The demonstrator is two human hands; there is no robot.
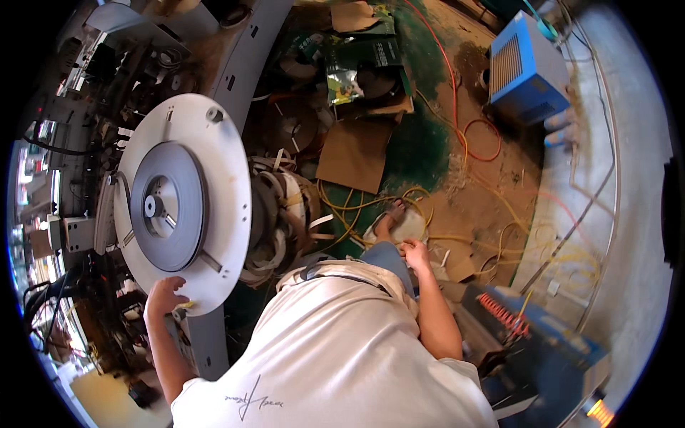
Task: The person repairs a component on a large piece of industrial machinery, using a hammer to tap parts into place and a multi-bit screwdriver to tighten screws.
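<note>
To my left stands a large pale metal disc [227,150], facing me at a slant, with slots and small holes in it. A thick grey coil of strip [190,207] is mounted on the disc, around a small round hub [151,206]. My left hand [164,297] is at the disc's lower rim, fingers curved and apart from the thumb; whether it touches the rim I cannot tell. A small yellow bit [187,304] shows by the thumb. My right hand [414,255] is closed in front of my thigh, its fingertips together; anything between them is too small to name.
Beyond the disc lie several coils of strip [285,207] and flattened cardboard [354,153]. Yellow hose [349,221] and red hose [451,78] trail over the floor. A blue boxy unit [526,68] stands at the far right; a red spring coil [503,315] sits on a nearer machine.
</note>
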